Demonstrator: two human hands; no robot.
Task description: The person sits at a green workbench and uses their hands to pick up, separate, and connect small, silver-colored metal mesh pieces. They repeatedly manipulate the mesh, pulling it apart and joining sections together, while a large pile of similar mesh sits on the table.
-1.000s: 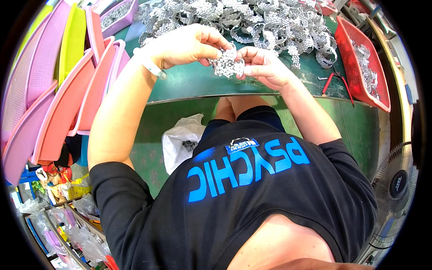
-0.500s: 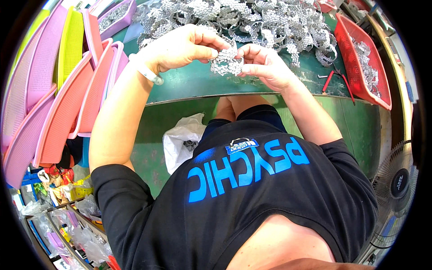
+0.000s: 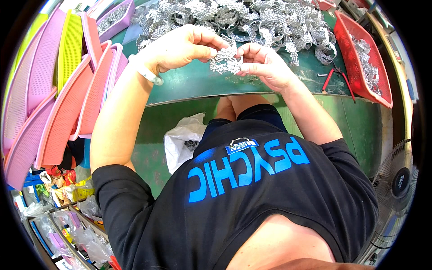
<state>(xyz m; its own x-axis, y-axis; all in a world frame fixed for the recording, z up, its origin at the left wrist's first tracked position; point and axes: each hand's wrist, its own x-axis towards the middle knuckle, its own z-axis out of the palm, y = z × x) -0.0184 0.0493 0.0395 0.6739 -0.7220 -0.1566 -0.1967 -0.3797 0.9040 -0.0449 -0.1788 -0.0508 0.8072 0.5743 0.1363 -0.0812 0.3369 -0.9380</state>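
Above the near edge of the green table (image 3: pixel 180 85), both my hands hold one curled silvery openwork metal band (image 3: pixel 226 61). My left hand (image 3: pixel 186 47) pinches its upper left side between thumb and fingers. On its right side, my right hand (image 3: pixel 264 65) grips the band with thumb and forefinger. The fingers hide parts of the band's rim. Just beyond my hands lies a large heap of similar silvery bands (image 3: pixel 270 24), curled and tangled together.
Red-handled pliers (image 3: pixel 335 78) lie right of my hands. Beside them a red basket (image 3: pixel 382 78) holds more metal pieces. Stacked pink, purple and yellow-green baskets (image 3: pixel 69 49) stand at the left. A white plastic bag (image 3: pixel 180 144) is below the table edge; a fan (image 3: pixel 398 180) stands at the lower right.
Both hands keep their grip on the metal band, which has barely shifted. The view itself has moved very slightly.
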